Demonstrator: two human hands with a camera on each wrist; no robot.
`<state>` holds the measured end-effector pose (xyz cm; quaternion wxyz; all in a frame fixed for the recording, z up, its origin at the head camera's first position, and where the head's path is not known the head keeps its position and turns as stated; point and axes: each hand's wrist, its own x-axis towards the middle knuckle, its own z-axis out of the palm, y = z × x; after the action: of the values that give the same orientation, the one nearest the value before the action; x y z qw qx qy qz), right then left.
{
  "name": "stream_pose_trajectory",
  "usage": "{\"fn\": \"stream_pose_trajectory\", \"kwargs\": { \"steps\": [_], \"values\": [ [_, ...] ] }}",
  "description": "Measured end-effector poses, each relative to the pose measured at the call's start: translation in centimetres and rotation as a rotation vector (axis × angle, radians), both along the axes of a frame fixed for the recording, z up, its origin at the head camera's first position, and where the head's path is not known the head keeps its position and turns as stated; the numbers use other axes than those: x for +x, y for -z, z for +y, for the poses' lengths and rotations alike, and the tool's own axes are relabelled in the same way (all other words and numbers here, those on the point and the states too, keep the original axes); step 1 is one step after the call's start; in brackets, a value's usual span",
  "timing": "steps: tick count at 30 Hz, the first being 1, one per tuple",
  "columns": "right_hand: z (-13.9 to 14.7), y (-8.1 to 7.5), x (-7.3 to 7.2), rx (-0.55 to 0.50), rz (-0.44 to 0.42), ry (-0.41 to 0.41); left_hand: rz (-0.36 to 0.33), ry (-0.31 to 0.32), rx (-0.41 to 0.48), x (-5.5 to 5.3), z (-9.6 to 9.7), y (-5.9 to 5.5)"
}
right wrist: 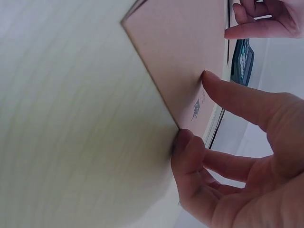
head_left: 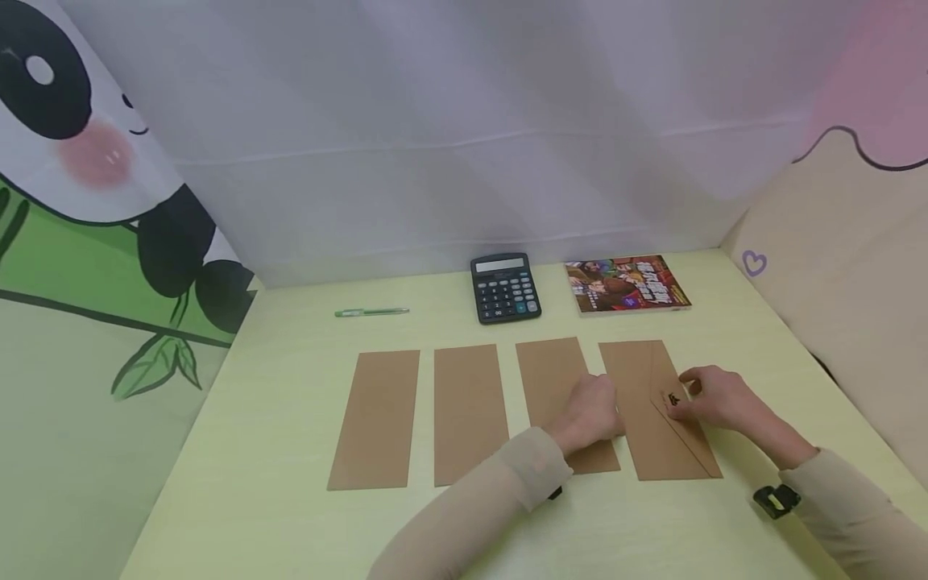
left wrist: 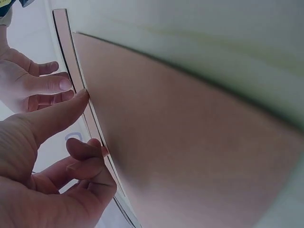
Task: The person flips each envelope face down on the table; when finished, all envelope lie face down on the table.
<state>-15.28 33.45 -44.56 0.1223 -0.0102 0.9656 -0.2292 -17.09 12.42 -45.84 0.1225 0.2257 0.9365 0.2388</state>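
Note:
Several brown paper envelopes lie side by side in a row on the pale yellow table. On the rightmost envelope [head_left: 638,403], slanting flap lines and a small black print show. My right hand [head_left: 714,396] is at its right edge, thumb resting on the paper near the print and bent index finger at the edge, in a pinch. My left hand [head_left: 590,411] is over the neighbouring envelope [head_left: 554,370], bent fingers near the narrow gap between the two. In the left wrist view its thumb [left wrist: 61,111] touches an envelope edge; whether it pinches paper is hidden.
Behind the row lie a green pen [head_left: 372,312], a black calculator [head_left: 505,287] and a colourful book [head_left: 627,284]. A white cloth [head_left: 464,193] hangs along the table's back edge, with printed cloth [head_left: 841,242] at the right.

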Motion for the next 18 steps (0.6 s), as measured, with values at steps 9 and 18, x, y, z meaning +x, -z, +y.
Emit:
{"fn": "stream_pose_trajectory", "kwargs": {
  "steps": [9,18],
  "values": [
    [0.1,0.1,-0.2,-0.017,-0.048,0.040,0.021,0.018,0.007,-0.2,0.0,0.3],
    [1.6,0.3,0.3,-0.295,-0.128,0.068,0.041,0.029,0.006,-0.3,0.0,0.6]
  ]
}}
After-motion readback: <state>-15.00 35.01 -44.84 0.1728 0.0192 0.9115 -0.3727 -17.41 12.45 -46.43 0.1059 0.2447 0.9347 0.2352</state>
